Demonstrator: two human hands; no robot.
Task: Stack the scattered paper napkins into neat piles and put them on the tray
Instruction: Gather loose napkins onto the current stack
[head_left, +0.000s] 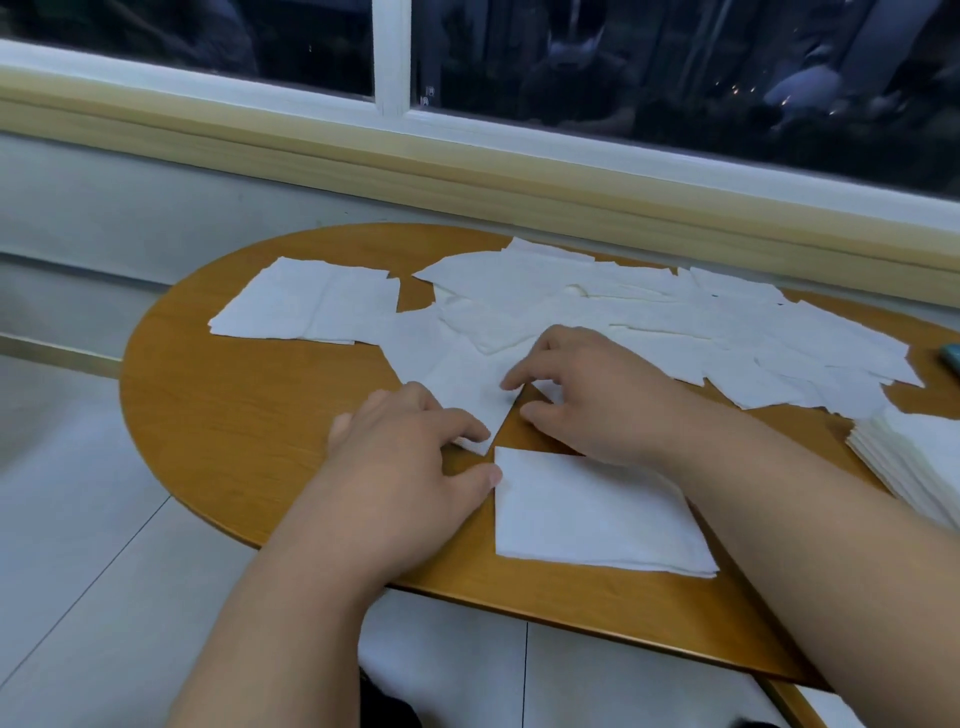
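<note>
Several white paper napkins (597, 306) lie scattered and overlapping across the far half of a round wooden table (234, 415). One loose napkin (467, 384) lies between my hands. My left hand (410, 462) rests its fingertips on that napkin's near corner, thumb by the small flat pile (592, 514) at the table's near edge. My right hand (587, 395) touches the same napkin's right edge with curved fingers. A taller neat stack (914, 457) sits at the right edge. No tray is in view.
A separate pair of napkins (306, 306) lies at the far left of the table. A window sill and dark window run behind the table. A small teal object (950, 356) shows at the far right edge. Grey floor tiles lie to the left and below.
</note>
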